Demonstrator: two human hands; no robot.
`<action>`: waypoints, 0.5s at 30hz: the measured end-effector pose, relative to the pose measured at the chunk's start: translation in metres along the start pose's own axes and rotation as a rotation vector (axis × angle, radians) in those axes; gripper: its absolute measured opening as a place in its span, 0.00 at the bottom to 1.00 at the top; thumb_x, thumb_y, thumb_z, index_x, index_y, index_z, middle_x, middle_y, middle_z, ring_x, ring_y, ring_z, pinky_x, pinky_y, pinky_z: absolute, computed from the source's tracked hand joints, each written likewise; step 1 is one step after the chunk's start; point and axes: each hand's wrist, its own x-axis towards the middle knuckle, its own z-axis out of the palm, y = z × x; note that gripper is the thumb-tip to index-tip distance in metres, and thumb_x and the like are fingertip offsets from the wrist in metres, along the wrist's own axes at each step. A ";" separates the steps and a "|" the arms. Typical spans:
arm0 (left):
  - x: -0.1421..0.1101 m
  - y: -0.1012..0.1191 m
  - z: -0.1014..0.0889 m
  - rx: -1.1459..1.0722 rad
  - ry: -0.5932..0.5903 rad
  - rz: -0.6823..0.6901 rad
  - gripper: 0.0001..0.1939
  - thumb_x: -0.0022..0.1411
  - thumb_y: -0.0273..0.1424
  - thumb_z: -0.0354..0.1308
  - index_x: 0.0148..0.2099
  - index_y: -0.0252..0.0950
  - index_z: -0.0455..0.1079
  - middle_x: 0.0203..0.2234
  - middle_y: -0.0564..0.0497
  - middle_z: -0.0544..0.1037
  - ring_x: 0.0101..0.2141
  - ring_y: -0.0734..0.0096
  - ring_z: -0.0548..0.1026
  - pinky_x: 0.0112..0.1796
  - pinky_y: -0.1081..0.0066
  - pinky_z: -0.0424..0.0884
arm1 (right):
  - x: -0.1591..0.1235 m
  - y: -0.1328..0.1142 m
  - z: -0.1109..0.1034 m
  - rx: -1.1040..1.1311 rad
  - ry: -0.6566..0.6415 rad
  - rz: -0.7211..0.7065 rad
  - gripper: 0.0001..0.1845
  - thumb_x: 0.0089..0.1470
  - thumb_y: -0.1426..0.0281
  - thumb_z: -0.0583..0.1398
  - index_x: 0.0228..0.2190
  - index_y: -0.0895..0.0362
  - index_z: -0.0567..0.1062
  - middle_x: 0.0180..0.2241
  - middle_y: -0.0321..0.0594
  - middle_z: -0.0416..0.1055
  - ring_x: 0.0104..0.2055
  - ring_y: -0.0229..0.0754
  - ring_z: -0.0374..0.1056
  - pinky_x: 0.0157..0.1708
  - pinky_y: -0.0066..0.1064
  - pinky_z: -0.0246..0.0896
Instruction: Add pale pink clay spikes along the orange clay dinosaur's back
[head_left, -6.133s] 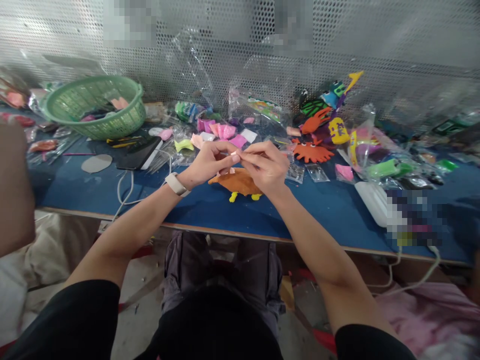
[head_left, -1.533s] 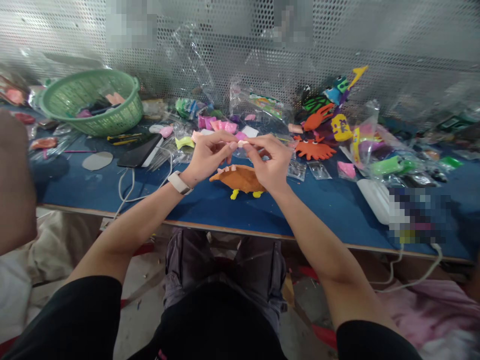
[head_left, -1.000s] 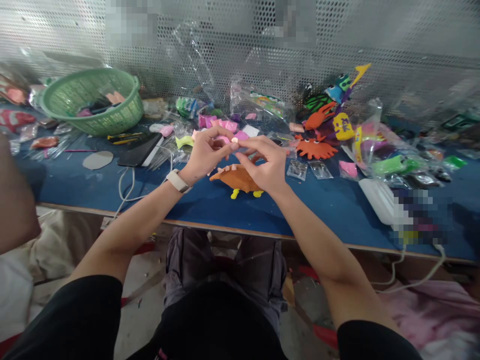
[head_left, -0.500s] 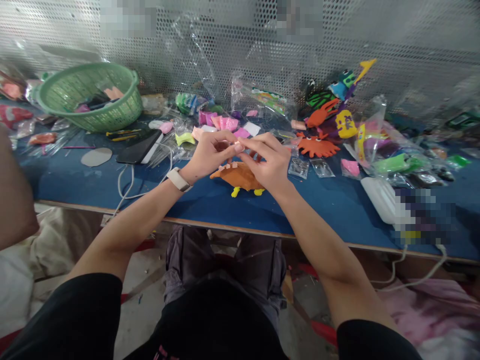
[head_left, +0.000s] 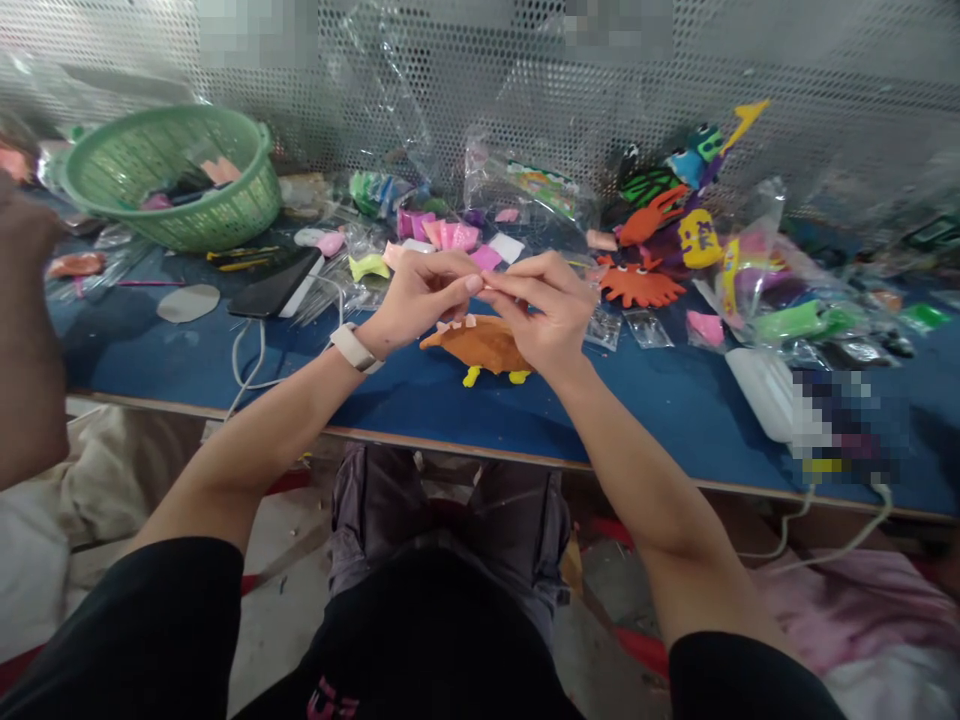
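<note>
My left hand (head_left: 429, 293) and my right hand (head_left: 549, 303) meet above the table, fingertips pinched together on a small piece of pale pink modelling clay (head_left: 487, 284), mostly covered by the fingers. Just below them stands an orange-brown clay animal (head_left: 480, 347) with yellow feet (head_left: 472, 376) and a row of pale pink bits along its back. My right hand hides its right end. A pale watch (head_left: 355, 348) is on my left wrist.
Behind my hands lie pink and purple clay pieces (head_left: 450, 235) and clear packets. A green basket (head_left: 172, 180) and a phone (head_left: 276, 283) with a cable stand left. An orange clay crab (head_left: 641, 284) and a white box (head_left: 759, 393) are right. Another person's arm (head_left: 30, 340) enters at left.
My hands stay together over the clay animal; the fingertips have closed further over the pale pink piece. The other person's arm at left has risen, and the view has shifted slightly.
</note>
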 end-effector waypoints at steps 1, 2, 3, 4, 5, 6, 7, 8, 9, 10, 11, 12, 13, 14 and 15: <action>0.000 -0.001 0.000 0.001 0.015 0.019 0.12 0.73 0.40 0.70 0.42 0.36 0.86 0.32 0.52 0.82 0.21 0.89 0.74 0.22 0.84 0.68 | -0.001 0.001 0.000 -0.003 -0.004 0.031 0.11 0.71 0.58 0.67 0.51 0.44 0.86 0.40 0.34 0.82 0.35 0.37 0.76 0.35 0.33 0.75; 0.001 -0.001 0.000 0.006 0.030 0.034 0.12 0.72 0.40 0.70 0.42 0.37 0.87 0.32 0.52 0.82 0.21 0.89 0.74 0.22 0.84 0.68 | -0.003 0.001 0.000 -0.002 -0.005 0.071 0.13 0.72 0.57 0.67 0.53 0.44 0.85 0.41 0.35 0.82 0.35 0.37 0.76 0.34 0.33 0.76; 0.001 -0.001 -0.001 0.014 0.043 0.046 0.11 0.72 0.41 0.71 0.43 0.38 0.87 0.33 0.52 0.82 0.21 0.88 0.74 0.22 0.83 0.67 | -0.004 0.001 0.000 0.004 -0.004 0.110 0.14 0.72 0.55 0.66 0.53 0.43 0.85 0.42 0.35 0.82 0.34 0.37 0.76 0.33 0.33 0.76; 0.001 -0.001 -0.001 0.023 0.052 0.055 0.11 0.72 0.41 0.71 0.43 0.38 0.87 0.32 0.52 0.82 0.21 0.88 0.74 0.22 0.83 0.67 | -0.005 0.001 0.000 0.013 -0.005 0.145 0.14 0.72 0.54 0.66 0.53 0.44 0.85 0.42 0.35 0.82 0.33 0.37 0.76 0.32 0.33 0.77; 0.001 -0.001 -0.002 0.033 0.058 0.059 0.11 0.71 0.41 0.72 0.43 0.39 0.87 0.32 0.52 0.82 0.21 0.88 0.74 0.22 0.83 0.67 | -0.005 0.001 0.000 0.020 -0.007 0.170 0.13 0.72 0.54 0.65 0.51 0.44 0.85 0.42 0.35 0.82 0.33 0.37 0.76 0.32 0.34 0.77; 0.001 -0.001 -0.002 0.046 0.065 0.057 0.11 0.70 0.41 0.73 0.43 0.39 0.87 0.32 0.52 0.83 0.21 0.87 0.74 0.22 0.82 0.67 | -0.005 0.001 -0.001 0.022 -0.017 0.186 0.13 0.72 0.54 0.65 0.50 0.44 0.85 0.42 0.35 0.82 0.33 0.37 0.76 0.32 0.34 0.78; 0.001 -0.001 -0.003 0.061 0.072 0.046 0.12 0.68 0.43 0.75 0.43 0.40 0.87 0.33 0.52 0.83 0.21 0.87 0.73 0.22 0.81 0.67 | -0.005 0.000 -0.001 0.015 -0.034 0.199 0.12 0.72 0.54 0.65 0.48 0.44 0.86 0.42 0.36 0.81 0.35 0.38 0.77 0.32 0.35 0.78; 0.001 -0.001 -0.003 0.078 0.082 0.031 0.13 0.66 0.44 0.76 0.43 0.40 0.87 0.33 0.52 0.83 0.22 0.86 0.73 0.22 0.80 0.68 | -0.004 0.000 -0.002 0.001 -0.056 0.212 0.12 0.73 0.54 0.64 0.48 0.44 0.86 0.42 0.37 0.81 0.37 0.40 0.78 0.33 0.36 0.79; 0.001 0.000 -0.003 0.096 0.091 0.009 0.15 0.65 0.46 0.76 0.44 0.40 0.87 0.34 0.52 0.84 0.22 0.86 0.73 0.23 0.80 0.68 | -0.003 -0.001 -0.002 -0.015 -0.078 0.225 0.12 0.73 0.54 0.64 0.48 0.43 0.86 0.42 0.38 0.80 0.39 0.42 0.78 0.34 0.38 0.80; 0.001 0.000 -0.003 0.111 0.095 -0.014 0.17 0.64 0.47 0.77 0.44 0.40 0.87 0.35 0.52 0.84 0.22 0.86 0.73 0.23 0.79 0.68 | -0.003 -0.001 -0.002 -0.028 -0.099 0.233 0.13 0.73 0.54 0.63 0.48 0.43 0.86 0.43 0.38 0.80 0.41 0.43 0.79 0.35 0.39 0.81; 0.001 0.000 -0.002 0.121 0.091 -0.034 0.18 0.63 0.49 0.77 0.44 0.40 0.87 0.36 0.51 0.84 0.22 0.85 0.73 0.23 0.79 0.68 | -0.003 -0.001 -0.002 -0.038 -0.115 0.234 0.13 0.73 0.54 0.63 0.49 0.42 0.86 0.43 0.39 0.79 0.42 0.44 0.78 0.37 0.40 0.82; 0.000 0.000 -0.002 0.124 0.082 -0.048 0.20 0.63 0.51 0.76 0.44 0.40 0.86 0.36 0.51 0.84 0.22 0.85 0.73 0.23 0.78 0.69 | -0.003 -0.001 -0.002 -0.048 -0.128 0.227 0.13 0.73 0.55 0.63 0.49 0.42 0.87 0.42 0.39 0.79 0.42 0.44 0.78 0.38 0.42 0.82; 0.000 0.000 -0.002 0.119 0.069 -0.055 0.21 0.62 0.52 0.76 0.43 0.39 0.86 0.36 0.51 0.84 0.23 0.85 0.73 0.23 0.78 0.69 | -0.003 -0.001 -0.002 -0.058 -0.139 0.217 0.13 0.74 0.55 0.63 0.49 0.42 0.87 0.42 0.39 0.78 0.42 0.44 0.77 0.39 0.42 0.82; 0.000 0.001 -0.001 0.111 0.058 -0.059 0.22 0.62 0.52 0.76 0.42 0.38 0.85 0.35 0.51 0.83 0.23 0.84 0.74 0.23 0.78 0.69 | -0.004 0.000 -0.001 -0.070 -0.147 0.205 0.13 0.74 0.55 0.63 0.49 0.42 0.87 0.41 0.39 0.78 0.42 0.44 0.77 0.40 0.42 0.82; 0.000 0.001 -0.001 0.103 0.051 -0.062 0.23 0.61 0.53 0.76 0.42 0.38 0.85 0.35 0.51 0.83 0.23 0.85 0.74 0.23 0.78 0.69 | -0.004 0.000 -0.001 -0.081 -0.153 0.196 0.13 0.74 0.56 0.62 0.49 0.42 0.87 0.41 0.39 0.78 0.40 0.43 0.76 0.39 0.42 0.82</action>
